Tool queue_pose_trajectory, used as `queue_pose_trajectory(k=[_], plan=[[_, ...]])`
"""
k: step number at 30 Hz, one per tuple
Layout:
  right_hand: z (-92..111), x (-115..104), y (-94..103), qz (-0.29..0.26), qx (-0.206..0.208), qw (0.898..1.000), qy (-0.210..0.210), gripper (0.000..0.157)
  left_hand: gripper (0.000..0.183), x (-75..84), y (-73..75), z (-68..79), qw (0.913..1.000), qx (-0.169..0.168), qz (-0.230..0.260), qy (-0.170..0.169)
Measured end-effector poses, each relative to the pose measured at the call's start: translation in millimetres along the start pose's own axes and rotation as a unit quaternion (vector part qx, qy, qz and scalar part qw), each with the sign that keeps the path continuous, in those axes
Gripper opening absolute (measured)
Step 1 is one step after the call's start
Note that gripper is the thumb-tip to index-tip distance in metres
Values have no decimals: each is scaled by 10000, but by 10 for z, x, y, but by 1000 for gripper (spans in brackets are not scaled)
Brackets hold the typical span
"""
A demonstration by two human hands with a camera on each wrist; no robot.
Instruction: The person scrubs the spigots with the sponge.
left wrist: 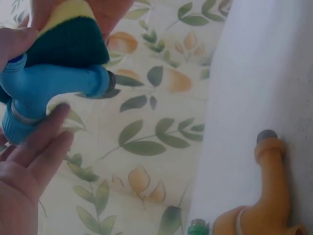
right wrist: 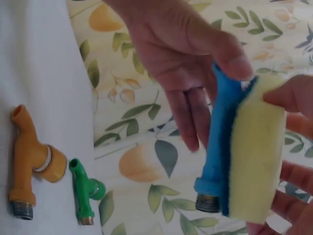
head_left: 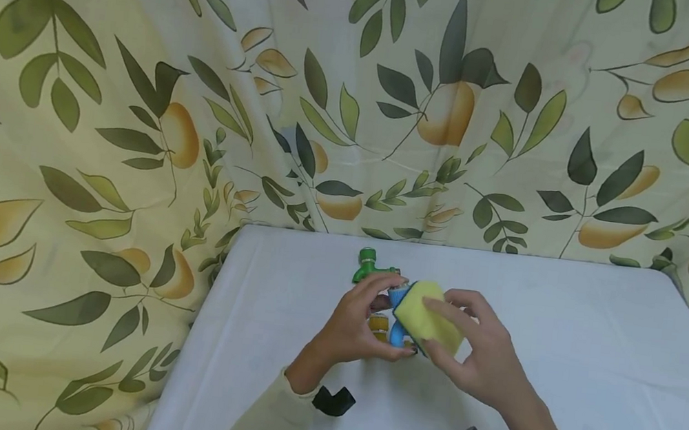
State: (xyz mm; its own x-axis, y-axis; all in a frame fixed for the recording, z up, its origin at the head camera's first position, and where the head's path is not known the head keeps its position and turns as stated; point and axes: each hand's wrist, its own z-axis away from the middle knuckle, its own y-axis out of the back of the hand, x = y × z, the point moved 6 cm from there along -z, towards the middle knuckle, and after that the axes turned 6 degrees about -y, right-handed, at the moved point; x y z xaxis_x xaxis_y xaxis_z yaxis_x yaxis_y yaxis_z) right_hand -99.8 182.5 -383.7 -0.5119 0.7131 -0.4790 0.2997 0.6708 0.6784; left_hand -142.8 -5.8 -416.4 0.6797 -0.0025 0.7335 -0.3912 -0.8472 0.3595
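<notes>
My left hand (head_left: 346, 322) holds a blue plastic tap (left wrist: 54, 81) above the table, its fingers and thumb at the tap's two sides. A yellow sponge (head_left: 428, 316) with a dark green scouring side is pinched in my right hand (head_left: 489, 357). In the right wrist view the scouring side of the sponge (right wrist: 257, 152) lies against the length of the blue tap (right wrist: 220, 132), whose threaded end points down. From the head view, the sponge hides much of the tap.
An orange tap (right wrist: 29, 152) and a smaller green tap (right wrist: 84, 191) lie on the white-covered table (head_left: 587, 349), beyond and beside my left hand. Leaf-and-fruit patterned cloth (head_left: 343, 104) hangs behind the table and at its left. Black pieces (head_left: 333, 401) show at both wrists.
</notes>
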Motion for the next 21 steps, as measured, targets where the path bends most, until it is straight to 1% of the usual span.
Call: queue_pose_trajectory(k=[1,3,6,11,15,19,21], plan=[[-1,-8,-4,-20,-41,10000,25,61,94,-14,-11,4,9995,-7,288,110],[-11,-2,2,3,8,10000,-85,61,94,-40,-32,13,9955,6,884,340],[-17,12,19,182,157,9991,-341,61,96,-62,-55,25,9877,42,1466,535],[-23,-10,-2,132,39,9998,-137,61,98,-106,-56,34,9766,110,2030,697],[-29,16,5,179,215,9989,-389,61,98,-159,-80,54,9692,135,2295,879],[-21,-52,-19,87,24,9997,-227,61,95,-219,-99,84,9575,187,2679,1053],[-36,-59,-21,50,13,9998,-176,61,92,-236,-101,85,9522,182,2860,1057]])
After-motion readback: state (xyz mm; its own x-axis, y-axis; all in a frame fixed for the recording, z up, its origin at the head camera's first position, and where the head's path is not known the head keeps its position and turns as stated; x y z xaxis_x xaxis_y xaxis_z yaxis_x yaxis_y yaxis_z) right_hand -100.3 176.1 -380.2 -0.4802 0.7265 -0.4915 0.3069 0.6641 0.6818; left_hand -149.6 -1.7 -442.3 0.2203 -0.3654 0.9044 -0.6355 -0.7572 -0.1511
